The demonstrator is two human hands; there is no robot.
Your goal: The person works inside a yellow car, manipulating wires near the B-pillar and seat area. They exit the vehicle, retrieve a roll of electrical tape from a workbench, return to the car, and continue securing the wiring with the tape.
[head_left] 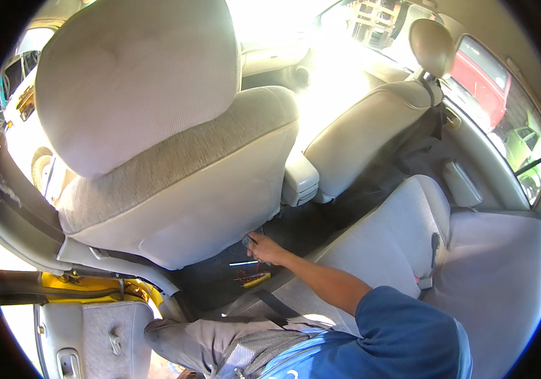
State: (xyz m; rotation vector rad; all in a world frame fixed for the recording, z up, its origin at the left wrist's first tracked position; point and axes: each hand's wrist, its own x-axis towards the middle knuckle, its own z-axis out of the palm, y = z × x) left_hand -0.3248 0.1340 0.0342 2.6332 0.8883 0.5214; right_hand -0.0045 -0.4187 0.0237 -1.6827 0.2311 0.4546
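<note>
Grey small piece (247, 240), pinched in the right hand (265, 248) behind the left front seat (179, 174): a steady, light grip should serve; left hand unseen.

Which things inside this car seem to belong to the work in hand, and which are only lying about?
Likely in use:
- small grey object in right hand
- left front seat beside it

Apparently just lying on floor:
- yellow object
- thin pale strip

A blue short-sleeved shirt (409, 335) — small white marking (292, 374) in front — and grey-brown trousers (201, 338).
</note>
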